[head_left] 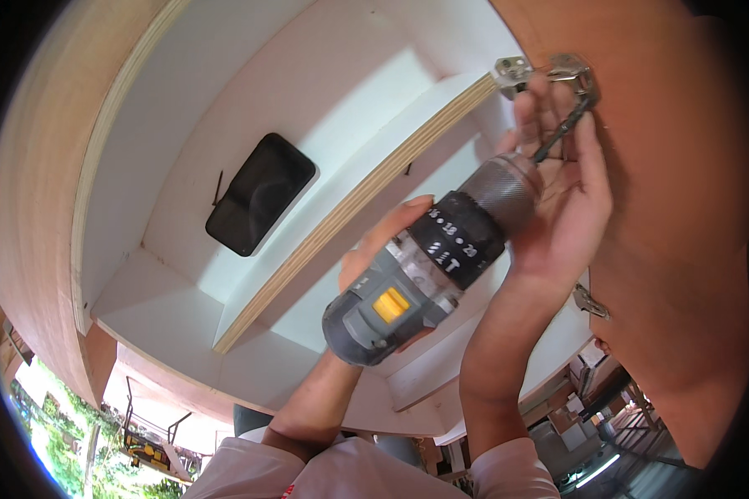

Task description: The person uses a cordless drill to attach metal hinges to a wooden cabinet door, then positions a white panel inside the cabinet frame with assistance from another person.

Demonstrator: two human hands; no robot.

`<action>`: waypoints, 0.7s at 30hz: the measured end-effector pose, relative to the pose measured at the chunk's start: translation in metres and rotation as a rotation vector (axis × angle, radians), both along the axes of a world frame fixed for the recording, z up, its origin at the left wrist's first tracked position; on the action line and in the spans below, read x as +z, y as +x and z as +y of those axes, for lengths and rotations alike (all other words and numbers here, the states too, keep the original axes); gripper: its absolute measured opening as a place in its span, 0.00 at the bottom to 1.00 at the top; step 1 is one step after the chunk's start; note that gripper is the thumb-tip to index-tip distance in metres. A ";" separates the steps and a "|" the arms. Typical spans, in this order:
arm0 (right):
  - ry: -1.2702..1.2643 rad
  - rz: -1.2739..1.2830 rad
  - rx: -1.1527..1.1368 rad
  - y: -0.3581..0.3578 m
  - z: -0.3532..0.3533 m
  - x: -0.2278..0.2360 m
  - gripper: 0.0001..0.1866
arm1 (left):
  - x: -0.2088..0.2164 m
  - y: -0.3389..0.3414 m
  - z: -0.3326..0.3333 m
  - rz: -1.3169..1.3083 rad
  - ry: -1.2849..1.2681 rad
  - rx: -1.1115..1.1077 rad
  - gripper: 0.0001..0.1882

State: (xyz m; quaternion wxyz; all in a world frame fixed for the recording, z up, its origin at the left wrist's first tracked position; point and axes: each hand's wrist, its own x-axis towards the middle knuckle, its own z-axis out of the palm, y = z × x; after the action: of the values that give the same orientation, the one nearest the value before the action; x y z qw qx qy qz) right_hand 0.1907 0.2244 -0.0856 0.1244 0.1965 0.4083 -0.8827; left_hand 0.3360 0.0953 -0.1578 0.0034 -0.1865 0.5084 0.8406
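My left hand (376, 237) grips a grey cordless drill (366, 312) with a yellow switch, a black collar and a knurled metal chuck; the drill's body hides most of its fingers. A long dark driver bit (562, 131) runs from the chuck up to a metal cabinet hinge (571, 73) on the orange-brown door panel (666, 208). Behind the chuck and bit, my right hand (570, 183) is open, palm showing and fingers stretched up to the hinge. Whether its fingertips press on the hinge is hard to make out. The hinge spans the panel and the white cabinet's edge.
A black smartphone (260, 195) lies inside the white cabinet, beside a thin dark screw or nail (218, 188). A plywood-edged divider (358, 208) crosses the cabinet. Lower on the door is a second hinge (590, 301). Cluttered shop things (587, 407) stand at the lower right.
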 end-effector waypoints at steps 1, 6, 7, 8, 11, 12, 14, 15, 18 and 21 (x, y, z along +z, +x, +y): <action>0.056 0.012 0.049 0.002 0.000 -0.003 0.19 | -0.006 0.005 0.000 0.012 -0.060 -0.015 0.39; 0.751 0.218 0.226 0.033 0.022 0.059 0.11 | -0.029 0.029 0.000 -0.145 -0.160 -0.246 0.38; 1.052 0.289 0.212 0.043 0.030 0.094 0.11 | -0.030 0.031 0.002 -0.306 0.038 -0.230 0.34; 1.336 0.338 0.177 0.048 0.036 0.127 0.11 | -0.034 0.024 0.006 -0.291 0.167 -0.182 0.28; 2.027 0.876 0.079 0.050 0.058 0.250 0.11 | -0.028 0.020 0.010 0.049 0.064 -0.055 0.22; 2.171 0.931 -0.030 0.047 0.057 0.283 0.11 | -0.028 0.016 0.010 0.032 0.060 -0.062 0.22; 2.156 1.202 -0.483 0.025 0.057 0.325 0.14 | -0.027 0.012 0.008 0.021 -0.066 -0.072 0.24; 2.264 1.163 -0.526 0.018 0.053 0.347 0.14 | -0.026 0.010 0.006 -0.061 -0.152 -0.114 0.25; 2.474 1.041 -0.607 0.008 0.027 0.371 0.15 | -0.017 0.004 -0.001 -0.006 -0.120 -0.096 0.29; 2.179 1.233 -0.535 -0.002 -0.001 0.362 0.17 | -0.002 -0.008 -0.005 0.190 -0.242 -0.007 0.38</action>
State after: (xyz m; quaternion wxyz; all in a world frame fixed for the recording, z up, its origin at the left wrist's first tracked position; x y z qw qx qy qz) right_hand 0.1889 0.2230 0.2761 -0.4897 -0.1678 0.8548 -0.0359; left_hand 0.3279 0.0902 -0.1599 -0.0641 -0.1034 0.6046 0.7872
